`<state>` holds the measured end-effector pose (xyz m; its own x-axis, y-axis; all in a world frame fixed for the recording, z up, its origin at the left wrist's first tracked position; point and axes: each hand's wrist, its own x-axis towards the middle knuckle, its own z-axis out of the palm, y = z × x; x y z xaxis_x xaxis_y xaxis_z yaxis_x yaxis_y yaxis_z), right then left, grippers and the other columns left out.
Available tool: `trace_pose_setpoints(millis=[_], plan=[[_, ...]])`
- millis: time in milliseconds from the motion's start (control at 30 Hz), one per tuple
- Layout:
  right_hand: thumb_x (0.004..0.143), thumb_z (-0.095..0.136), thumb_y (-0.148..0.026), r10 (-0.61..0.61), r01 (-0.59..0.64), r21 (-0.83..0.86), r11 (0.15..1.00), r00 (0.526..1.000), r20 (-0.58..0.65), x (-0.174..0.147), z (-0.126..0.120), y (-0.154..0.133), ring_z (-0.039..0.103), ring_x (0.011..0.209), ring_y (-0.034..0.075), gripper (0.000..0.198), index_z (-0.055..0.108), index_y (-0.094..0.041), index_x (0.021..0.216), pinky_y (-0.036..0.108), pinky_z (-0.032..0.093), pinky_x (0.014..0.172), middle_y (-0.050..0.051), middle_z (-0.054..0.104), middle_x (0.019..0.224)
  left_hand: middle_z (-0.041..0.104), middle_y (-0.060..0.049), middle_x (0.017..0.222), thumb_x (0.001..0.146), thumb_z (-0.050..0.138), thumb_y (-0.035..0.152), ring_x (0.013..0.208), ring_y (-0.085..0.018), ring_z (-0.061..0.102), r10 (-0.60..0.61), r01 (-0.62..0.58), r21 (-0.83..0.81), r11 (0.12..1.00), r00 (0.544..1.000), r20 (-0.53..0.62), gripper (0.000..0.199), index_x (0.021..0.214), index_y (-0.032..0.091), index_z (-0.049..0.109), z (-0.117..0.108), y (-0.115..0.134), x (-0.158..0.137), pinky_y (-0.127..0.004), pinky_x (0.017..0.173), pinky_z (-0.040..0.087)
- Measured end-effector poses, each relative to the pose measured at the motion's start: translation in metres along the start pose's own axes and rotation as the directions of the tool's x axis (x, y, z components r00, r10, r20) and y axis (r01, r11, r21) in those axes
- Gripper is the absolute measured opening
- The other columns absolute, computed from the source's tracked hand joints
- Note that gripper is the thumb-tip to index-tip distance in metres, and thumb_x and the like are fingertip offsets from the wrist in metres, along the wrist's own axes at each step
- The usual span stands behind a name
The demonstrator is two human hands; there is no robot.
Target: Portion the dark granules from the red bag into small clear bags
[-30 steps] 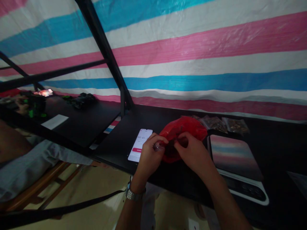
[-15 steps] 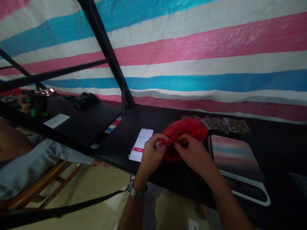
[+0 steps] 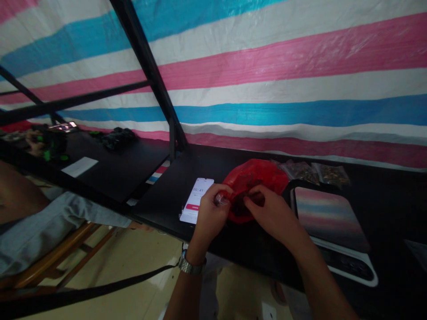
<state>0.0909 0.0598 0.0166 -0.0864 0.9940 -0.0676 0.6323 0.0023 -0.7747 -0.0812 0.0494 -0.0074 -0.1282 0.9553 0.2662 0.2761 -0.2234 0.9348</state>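
Note:
A red plastic bag (image 3: 255, 173) lies on the black table with its mouth towards me, and dark contents show dimly inside. My left hand (image 3: 214, 206) is closed on the left side of the bag's mouth. A small piece of clear plastic (image 3: 220, 199) also shows between its fingers. At the right side of the opening, my right hand (image 3: 268, 209) has thumb and forefinger pinched on the bag's edge. Just left of my left hand, a phone (image 3: 196, 200) displays a running timer. A kitchen scale (image 3: 333, 222) with a shiny plate sits right of my right hand.
Small clear bags of brownish pieces (image 3: 332, 174) lie behind the scale. A black frame post (image 3: 156, 84) rises at the left, before a striped plastic sheet (image 3: 283, 80). At the neighbouring table (image 3: 133, 164) on the left, another person's leg (image 3: 63, 226) is visible.
The bag's mouth has opened a little wider, and its top has shifted slightly left. Both hands keep nearly the same place.

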Motion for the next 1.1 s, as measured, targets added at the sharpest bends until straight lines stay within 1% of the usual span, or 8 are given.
trace_pose_setpoints(millis=[133,300,467,533,700,900,1000,1100], plan=[[0.093,0.066,-0.027,-0.035,0.035,-0.009,0.999,0.999,0.013,-0.001,0.003,-0.001,0.076,0.091,0.024,0.007,0.070,-0.024,0.098,0.035,0.053,0.081,0.006,0.081,0.099,0.072,0.000,0.091,0.069,0.055,0.001,0.084,-0.018,0.064,0.051,-0.051,-0.001,0.999,0.995,0.091,0.035,0.091,0.021,0.072,0.003,0.002,-0.001,-0.028,0.079,0.049],[0.089,0.065,-0.021,-0.071,0.068,0.056,0.996,0.996,0.054,-0.001,0.002,0.003,0.075,0.089,0.022,0.009,0.069,-0.024,0.097,0.035,0.053,0.083,0.004,0.080,0.096,0.070,0.001,0.084,0.068,0.055,0.001,0.079,-0.017,0.063,0.015,-0.015,0.002,1.000,1.000,-0.020,0.031,0.086,0.021,0.070,0.001,-0.003,0.002,-0.028,0.075,0.048],[0.086,0.061,-0.013,-0.125,0.115,0.096,0.989,0.987,0.103,0.001,-0.002,0.005,0.073,0.088,0.020,0.015,0.067,-0.023,0.095,0.033,0.052,0.084,0.002,0.078,0.095,0.069,0.002,0.081,0.068,0.054,0.002,0.076,-0.017,0.061,-0.008,0.009,0.005,1.000,0.999,-0.043,0.030,0.086,0.021,0.070,0.000,-0.008,0.004,-0.028,0.074,0.047],[0.087,0.063,-0.015,-0.097,0.094,0.042,0.995,0.992,0.081,0.001,-0.005,0.006,0.073,0.087,0.021,0.013,0.068,-0.023,0.095,0.035,0.052,0.084,0.003,0.078,0.094,0.069,0.001,0.083,0.069,0.055,0.002,0.077,-0.017,0.061,-0.018,0.019,0.011,1.000,0.997,-0.075,0.030,0.087,0.021,0.069,0.000,-0.009,0.004,-0.028,0.074,0.046],[0.091,0.067,-0.023,-0.086,0.053,-0.219,0.974,0.985,-0.146,0.003,-0.010,0.013,0.072,0.097,0.027,0.011,0.069,-0.022,0.102,0.041,0.051,0.090,0.009,0.075,0.107,0.069,0.000,0.090,0.071,0.056,0.002,0.080,-0.019,0.062,-0.050,0.056,0.045,0.997,0.990,-0.130,0.031,0.093,0.020,0.067,-0.004,-0.006,0.005,-0.030,0.077,0.047],[0.095,0.066,-0.023,-0.129,0.069,-0.358,0.931,0.981,-0.146,0.003,-0.002,0.006,0.071,0.098,0.029,0.013,0.071,-0.022,0.108,0.042,0.050,0.088,0.010,0.073,0.112,0.071,-0.004,0.101,0.078,0.058,0.002,0.096,-0.022,0.066,-0.061,0.076,0.143,0.987,0.992,-0.106,0.030,0.101,0.021,0.065,-0.003,0.003,-0.002,-0.036,0.092,0.049],[0.096,0.066,-0.020,-0.179,0.101,-0.408,0.907,0.971,-0.158,0.004,0.005,0.002,0.071,0.104,0.031,0.013,0.071,-0.021,0.109,0.042,0.049,0.089,0.010,0.074,0.114,0.070,-0.004,0.103,0.078,0.066,0.004,0.096,-0.022,0.066,-0.136,0.146,0.144,0.979,0.988,-0.080,0.032,0.106,0.020,0.064,0.000,0.005,-0.006,-0.037,0.092,0.049],[0.093,0.067,-0.016,-0.207,0.140,-0.397,0.907,0.970,-0.131,0.006,0.007,0.002,0.071,0.105,0.031,0.016,0.070,-0.020,0.108,0.042,0.050,0.091,0.009,0.074,0.113,0.070,-0.002,0.101,0.075,0.069,0.003,0.094,-0.021,0.067,-0.157,0.165,0.118,0.979,0.985,-0.076,0.037,0.107,0.020,0.063,0.004,0.004,-0.008,-0.035,0.090,0.050]])
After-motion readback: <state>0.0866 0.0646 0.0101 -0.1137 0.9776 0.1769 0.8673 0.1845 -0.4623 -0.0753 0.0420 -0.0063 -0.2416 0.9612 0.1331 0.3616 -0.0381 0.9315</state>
